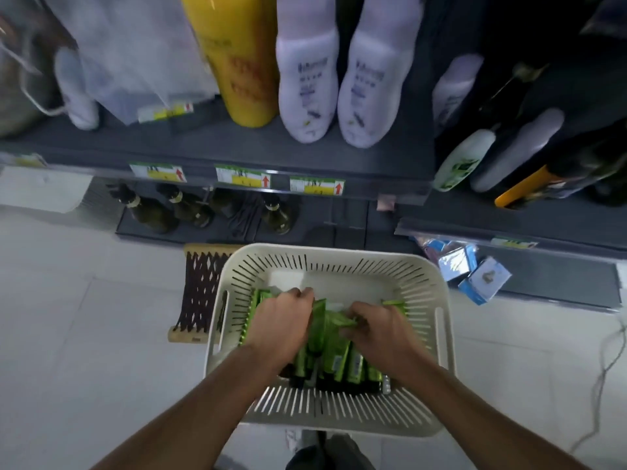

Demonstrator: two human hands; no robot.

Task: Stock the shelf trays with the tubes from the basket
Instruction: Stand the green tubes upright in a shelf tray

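A cream slotted basket (pixel 339 266) stands on the floor in front of the shelves. Several green tubes (pixel 336 354) with dark caps lie in a heap in its near half. Both my hands are down inside the basket on top of the heap. My left hand (pixel 281 327) has its fingers curled around tubes on the left side of the pile. Over on the right side, my right hand (pixel 380 330) has its fingers closed on tubes. The hands hide most of the tubes under them. The shelf trays cannot be made out in this blurred view.
A grey shelf (pixel 220 144) carries a yellow bottle (pixel 237 59), two white bottles (pixel 308 72) and price tags along its edge. Dark glass bottles (pixel 149 212) stand on the lowest shelf. A lower shelf at right holds blue packets (pixel 481 276). A wooden-framed net object (pixel 196 293) lies left of the basket.
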